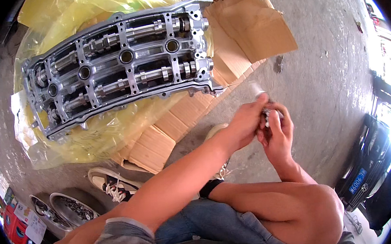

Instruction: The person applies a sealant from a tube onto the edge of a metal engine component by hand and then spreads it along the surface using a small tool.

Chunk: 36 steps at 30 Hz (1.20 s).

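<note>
My left hand and my right hand meet over the floor, to the right of a cardboard sheet. Both are closed, fingers curled around a small item that they mostly hide. Bits of silvery and white show between the fingers. A whitish, blurred piece sticks up above my left thumb; its kind is unclear. Left of my hands lies a grey metal camshaft housing with two rows of shiny camshafts and several round holes along its middle. Neither hand touches it.
Yellow plastic film and flattened cardboard lie under the housing. My shoe and bent knees are close by. At the lower left stand bowls of small metal parts and a red box. A dark car is at the right.
</note>
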Tool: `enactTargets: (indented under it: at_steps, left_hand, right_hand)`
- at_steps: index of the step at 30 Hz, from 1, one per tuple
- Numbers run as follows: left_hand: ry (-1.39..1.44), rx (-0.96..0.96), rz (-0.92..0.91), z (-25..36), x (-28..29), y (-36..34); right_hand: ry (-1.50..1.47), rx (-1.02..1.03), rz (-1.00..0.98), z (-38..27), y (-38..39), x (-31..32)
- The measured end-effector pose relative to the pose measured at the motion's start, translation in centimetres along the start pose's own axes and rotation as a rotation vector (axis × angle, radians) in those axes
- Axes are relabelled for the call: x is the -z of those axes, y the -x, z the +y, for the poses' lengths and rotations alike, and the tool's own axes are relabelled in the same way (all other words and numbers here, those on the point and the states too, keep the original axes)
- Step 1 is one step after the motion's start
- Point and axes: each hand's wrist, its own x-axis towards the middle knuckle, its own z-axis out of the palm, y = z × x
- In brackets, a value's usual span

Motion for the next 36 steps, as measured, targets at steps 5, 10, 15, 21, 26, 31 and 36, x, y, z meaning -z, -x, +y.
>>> enactTargets:
  at_steps: [5, 10, 15, 21, 26, 31, 36]
  left_hand:
    - [-0.645, 0.013, -0.266, 2.6, -6.8, 0.4]
    - [-0.623, -0.391, -0.467, 1.9, -8.2, 1.0]
    - [-0.401, -0.399, -0.238, 4.0, -4.9, 6.4]
    - [0.042, -0.294, -0.146, 4.5, 1.8, 12.1]
    - [0.153, -0.323, 0.026, 3.7, 3.6, 14.0]
    - [0.197, -0.397, 0.128, 3.5, 5.6, 14.2]
    - [0.221, -0.409, 0.145, 4.0, 6.2, 14.4]
  right_hand:
    - [0.728, 0.847, 0.261, 1.9, 1.7, 6.5]
    - [0.678, 1.213, 0.373, -0.6, 2.0, 2.8]
    - [0.822, 1.268, -0.183, -2.9, 1.1, 1.5]
    - [0.321, 0.4, -0.821, -4.6, 1.3, -6.1]
    - [0.318, 0.082, -0.858, -2.6, 0.6, -7.9]
    - [0.367, -0.017, -0.872, -1.5, -0.2, -9.6]
    - [0.35, -0.018, -0.856, -0.7, -0.5, -10.4]
